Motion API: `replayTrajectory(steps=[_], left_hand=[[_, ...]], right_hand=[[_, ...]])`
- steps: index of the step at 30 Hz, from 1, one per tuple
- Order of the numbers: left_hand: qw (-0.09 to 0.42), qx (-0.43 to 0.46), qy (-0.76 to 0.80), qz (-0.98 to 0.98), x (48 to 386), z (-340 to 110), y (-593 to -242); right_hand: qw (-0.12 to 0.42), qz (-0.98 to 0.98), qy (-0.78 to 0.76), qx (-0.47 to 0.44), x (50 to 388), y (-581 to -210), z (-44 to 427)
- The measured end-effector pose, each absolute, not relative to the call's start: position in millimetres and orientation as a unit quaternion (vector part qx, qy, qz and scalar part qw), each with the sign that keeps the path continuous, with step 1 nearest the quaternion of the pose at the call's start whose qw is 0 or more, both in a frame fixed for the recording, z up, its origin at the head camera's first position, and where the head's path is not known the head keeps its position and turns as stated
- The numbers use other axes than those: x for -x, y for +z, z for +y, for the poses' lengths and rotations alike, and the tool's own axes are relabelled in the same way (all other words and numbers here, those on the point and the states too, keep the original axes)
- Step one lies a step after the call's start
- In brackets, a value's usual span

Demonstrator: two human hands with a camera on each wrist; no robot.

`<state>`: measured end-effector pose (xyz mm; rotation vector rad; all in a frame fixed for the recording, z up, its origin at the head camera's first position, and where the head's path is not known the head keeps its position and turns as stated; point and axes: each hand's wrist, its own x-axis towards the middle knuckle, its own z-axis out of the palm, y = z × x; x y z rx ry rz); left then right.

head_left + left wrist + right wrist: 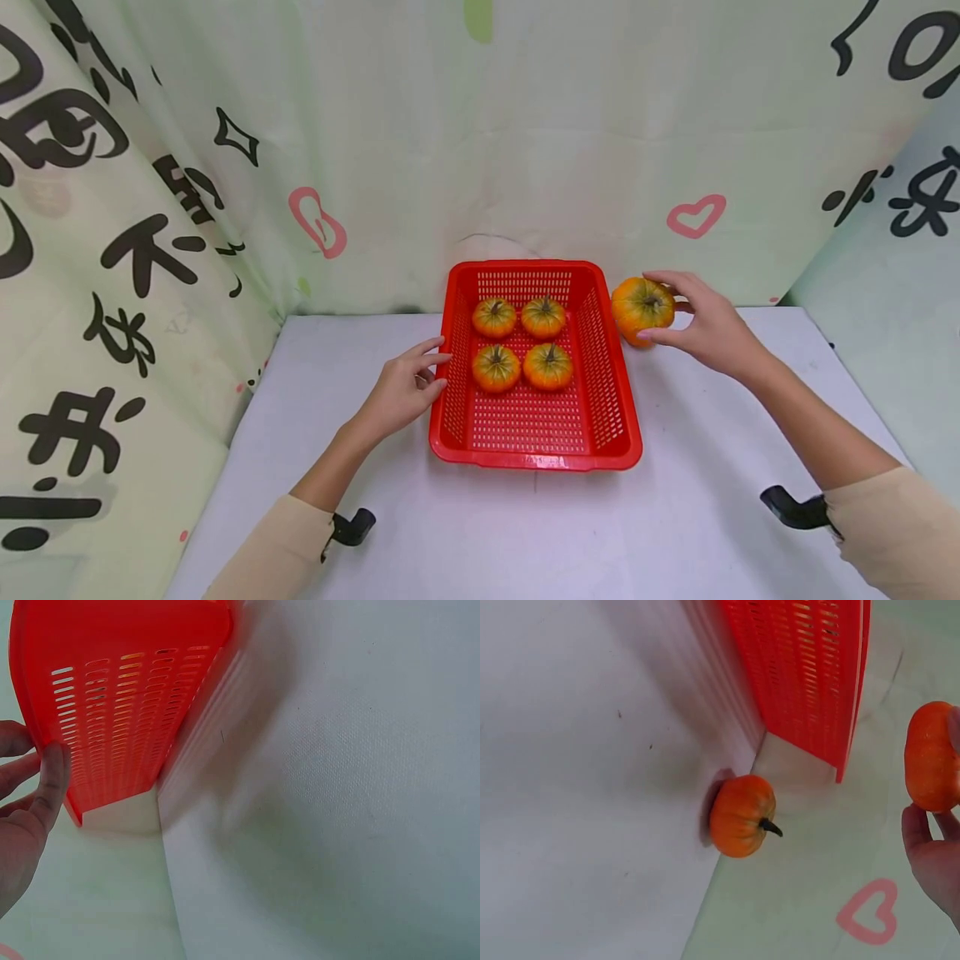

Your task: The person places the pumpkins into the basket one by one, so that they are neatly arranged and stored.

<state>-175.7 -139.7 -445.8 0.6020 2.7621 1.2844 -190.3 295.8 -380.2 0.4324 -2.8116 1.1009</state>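
A red plastic basket [525, 429] with slotted walls holds several small orange pumpkins [547, 367], standing stem up in two rows. At its left rim my left hand [401, 387] holds the edge, the thumb against the outer wall in the left wrist view. My right hand [705, 325] grips another pumpkin [642, 310] between thumb and fingers, raised just beyond the basket's right rim. In the right wrist view, one more pumpkin [739, 817] lies on the table beside the basket; from the head it is mostly hidden behind the held one.
A white table [465, 533] carries the basket near its back edge. Behind and to the left hangs a pale curtain [390, 167] with black writing and pink hearts. Black curved pieces [795, 508] stick out from both sleeves.
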Motion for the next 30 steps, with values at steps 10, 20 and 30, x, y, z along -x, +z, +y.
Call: replayTrajectory(steps=[10,20,30], left_hand=[[0.010,-0.198,0.412,0.889,178,-140,-446],[0.019,-0.191,0.416,0.889,176,-139,-446],[0.024,-0.190,0.416,0.889,176,-140,-446]], right_hand=[[-0.028,-0.915,0.361,-0.177,188,-382,259],[-0.063,-0.911,0.332,-0.236,186,-393,224],[-0.128,-0.887,0.345,-0.279,180,-404,188]])
